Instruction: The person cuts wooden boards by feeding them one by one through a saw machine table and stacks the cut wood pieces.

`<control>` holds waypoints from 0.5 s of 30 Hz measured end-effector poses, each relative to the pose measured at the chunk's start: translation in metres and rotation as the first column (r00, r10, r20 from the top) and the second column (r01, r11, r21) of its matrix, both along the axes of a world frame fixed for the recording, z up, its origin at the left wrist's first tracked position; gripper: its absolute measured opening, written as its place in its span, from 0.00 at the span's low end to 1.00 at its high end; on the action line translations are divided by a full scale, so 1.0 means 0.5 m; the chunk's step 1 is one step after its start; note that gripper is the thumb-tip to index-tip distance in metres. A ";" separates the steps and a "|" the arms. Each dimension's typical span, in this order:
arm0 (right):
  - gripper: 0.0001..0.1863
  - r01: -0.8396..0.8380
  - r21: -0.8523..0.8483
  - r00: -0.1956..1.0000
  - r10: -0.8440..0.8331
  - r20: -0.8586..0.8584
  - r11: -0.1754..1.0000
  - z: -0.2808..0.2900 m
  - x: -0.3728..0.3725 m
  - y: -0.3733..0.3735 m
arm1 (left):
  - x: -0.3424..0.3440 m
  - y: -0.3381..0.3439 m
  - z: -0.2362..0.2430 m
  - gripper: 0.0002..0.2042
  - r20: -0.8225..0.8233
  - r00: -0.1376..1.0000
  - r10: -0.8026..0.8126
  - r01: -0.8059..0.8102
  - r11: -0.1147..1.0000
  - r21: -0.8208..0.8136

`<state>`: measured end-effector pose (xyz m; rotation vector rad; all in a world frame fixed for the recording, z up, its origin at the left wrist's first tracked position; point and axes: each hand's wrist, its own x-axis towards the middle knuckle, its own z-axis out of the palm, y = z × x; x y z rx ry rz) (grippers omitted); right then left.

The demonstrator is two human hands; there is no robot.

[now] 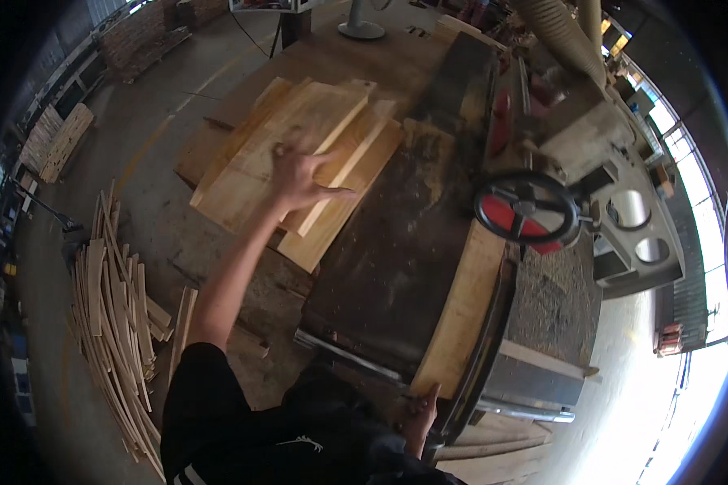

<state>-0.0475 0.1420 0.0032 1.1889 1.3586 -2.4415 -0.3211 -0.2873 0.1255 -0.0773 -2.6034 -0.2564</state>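
My left hand (301, 179) reaches over a stack of wooden boards (255, 153) left of the machine. Its fingers are spread, some smeared by motion, and nothing is gripped in it. The boards lie overlapped and slanted, with pale sawn edges toward the machine. A long narrow board (459, 311) rests on the dark machine table (380, 283), its far end beneath a black handwheel with red behind it (526, 208). At that board's near end, my right hand (419, 416) holds it, one finger stretched along the end and the others curled below, partly hidden.
Wood strips (109, 323) lie heaped on the floor at the left. Pale machine housing (598, 145) with a ribbed hose (554, 32) stands at the right. Sawdust (554, 299) covers a side surface. More planks (493, 453) lie low at the right.
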 end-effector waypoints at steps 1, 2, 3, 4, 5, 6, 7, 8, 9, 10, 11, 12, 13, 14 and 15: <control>0.25 0.096 -0.006 0.995 -0.096 0.017 0.995 0.001 -0.010 0.000 | -0.025 -0.043 -0.015 0.57 0.102 0.986 0.129 -0.132 0.991 0.023; 0.24 0.189 -0.012 0.981 -0.188 0.034 0.982 0.001 -0.018 0.000 | -0.047 -0.085 -0.028 0.66 0.205 0.945 0.254 -0.265 0.964 0.029; 0.22 0.152 -0.062 0.988 -0.154 -0.030 0.986 -0.011 -0.019 0.011 | -0.064 -0.133 -0.052 0.66 0.203 0.945 0.258 -0.268 0.963 0.026; 0.22 0.147 -0.067 0.988 -0.149 -0.031 0.987 -0.014 -0.037 0.006 | -0.078 -0.184 -0.083 0.70 0.379 0.872 0.309 -0.375 0.920 0.115; 0.22 0.183 -0.081 0.983 -0.184 -0.010 0.980 -0.013 -0.053 0.004 | -0.095 -0.208 -0.101 0.74 0.548 0.774 0.317 -0.482 0.856 0.186; 0.22 0.234 -0.088 0.972 -0.234 0.015 0.968 -0.012 -0.065 0.008 | -0.106 -0.189 -0.087 0.74 0.552 0.779 0.297 -0.465 0.864 0.192; 0.22 0.251 -0.081 0.968 -0.251 0.012 0.965 -0.012 -0.079 0.008 | -0.103 -0.174 -0.068 0.74 0.569 0.762 0.310 -0.478 0.862 0.171; 0.23 0.257 -0.090 0.966 -0.254 0.044 0.962 -0.010 -0.095 0.007 | -0.095 -0.166 -0.051 0.74 0.585 0.739 0.335 -0.501 0.854 0.143; 0.23 0.262 -0.100 0.964 -0.255 0.076 0.960 -0.008 -0.110 0.003 | -0.103 -0.175 -0.057 0.74 0.585 0.739 0.334 -0.499 0.855 0.143; 0.23 0.264 -0.113 0.962 -0.252 0.108 0.958 -0.005 -0.124 -0.001 | -0.112 -0.192 -0.067 0.74 0.563 0.744 0.360 -0.491 0.866 0.095; 0.23 0.267 -0.115 0.961 -0.255 0.112 0.957 0.000 -0.133 -0.003 | -0.112 -0.190 -0.056 0.73 0.542 0.748 0.382 -0.480 0.876 0.045; 0.23 0.212 -0.105 0.977 -0.207 0.058 0.972 0.006 -0.141 -0.007 | -0.112 -0.186 -0.042 0.73 0.542 0.747 0.385 -0.479 0.877 0.037; 0.23 0.157 -0.096 0.988 -0.157 0.007 0.983 0.010 -0.146 -0.009 | -0.112 -0.179 -0.024 0.71 0.582 0.734 0.350 -0.474 0.877 0.071; 0.23 0.169 -0.109 0.986 -0.168 0.020 0.980 0.012 -0.145 -0.006 | -0.111 -0.167 -0.004 0.68 0.623 0.720 0.307 -0.462 0.881 0.099; 0.23 0.177 -0.093 0.984 -0.172 0.053 0.980 0.007 -0.165 -0.002 | -0.101 -0.187 -0.015 0.68 0.618 0.714 0.328 -0.472 0.878 0.079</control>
